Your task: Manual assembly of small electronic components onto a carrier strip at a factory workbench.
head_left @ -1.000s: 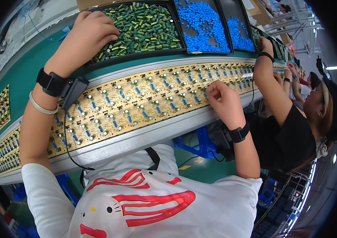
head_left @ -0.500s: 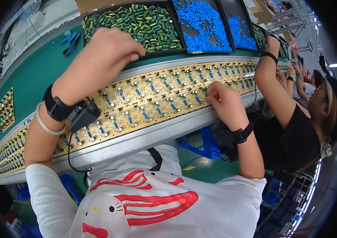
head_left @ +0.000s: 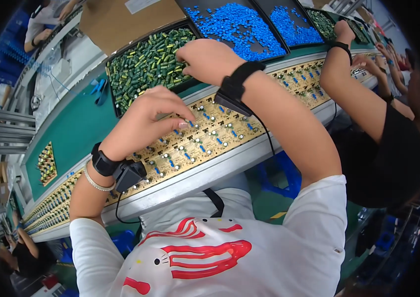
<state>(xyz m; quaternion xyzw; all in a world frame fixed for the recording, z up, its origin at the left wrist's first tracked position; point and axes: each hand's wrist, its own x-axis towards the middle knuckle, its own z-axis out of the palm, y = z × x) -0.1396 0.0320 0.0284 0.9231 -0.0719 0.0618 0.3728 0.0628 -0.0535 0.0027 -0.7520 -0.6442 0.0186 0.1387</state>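
Green conveyor bench (head_left: 78,126) runs across the view, curving with the lens. On its near lane, a long row of tan circuit boards (head_left: 205,136) lies end to end, already dotted with small blue and silver parts.

Behind the boards, black trays sit side by side: one of green cylindrical capacitors (head_left: 143,67), then trays of blue components (head_left: 237,27) further to our right. A brown cardboard sheet (head_left: 116,17) lies beyond the green tray.

A co-worker's arm (head_left: 356,94), black band at the wrist, reaches to the far trays on our right; not ours.

Our right hand (head_left: 207,59) hangs over the near right corner of the green tray, fingers curled down among the capacitors. Whether it has one pinched, we cannot tell; the fingertips are hidden behind the knuckles. Black wrist strap (head_left: 237,81) with a cord trailing off.

Our left hand (head_left: 145,121) is down on the boards, thumb and forefinger drawn together at the tip and touching the board surface. Anything gripped there is too small to make out. Black wrist device (head_left: 121,171) and a bead bracelet (head_left: 93,180) beside it.

Judgement: we are mid-stuffing, left seating a part while right picks the next. The next move likely calls for lining up thin leads with their holes, so a fine, steady pinch and correct orientation.
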